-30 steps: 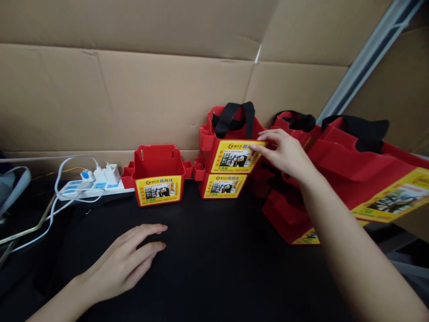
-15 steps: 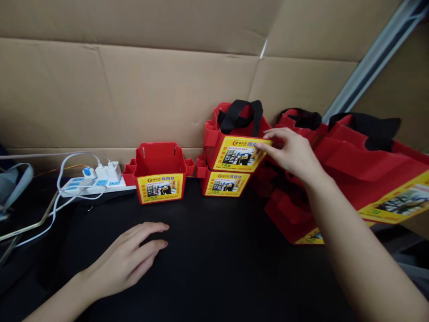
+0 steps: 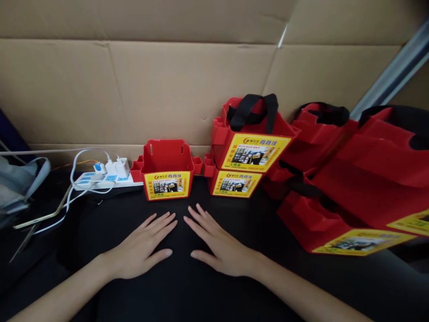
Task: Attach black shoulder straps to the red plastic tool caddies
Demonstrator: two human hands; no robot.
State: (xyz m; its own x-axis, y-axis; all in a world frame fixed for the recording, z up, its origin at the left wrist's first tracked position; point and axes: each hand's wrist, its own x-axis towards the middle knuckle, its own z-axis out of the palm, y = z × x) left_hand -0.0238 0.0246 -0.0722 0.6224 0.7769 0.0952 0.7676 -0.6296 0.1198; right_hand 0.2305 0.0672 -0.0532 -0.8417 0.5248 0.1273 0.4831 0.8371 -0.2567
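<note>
My left hand [image 3: 142, 248] lies flat on the black surface [image 3: 181, 290], fingers spread, holding nothing. Beside it, my right hand [image 3: 219, 246] also rests palm down with its fingers apart. Just beyond both hands stands a single red tool box [image 3: 167, 156] with a yellow label and a small pocket on each side. To its right, a red tool box with a black strap [image 3: 256, 152] sits on top of another red tool box [image 3: 234, 183]. Neither hand touches a box.
More red tool boxes [image 3: 362, 170] with black straps are stacked on the right. A white power strip [image 3: 103, 181] with plugs and cables lies at the left, near a thin metal rod [image 3: 40, 219]. A cardboard wall [image 3: 161, 94] closes off the back.
My right hand has let go of the upper strapped tool box and come down beside my left hand. My left hand has flattened out with fingers spread. The view has shifted slightly.
</note>
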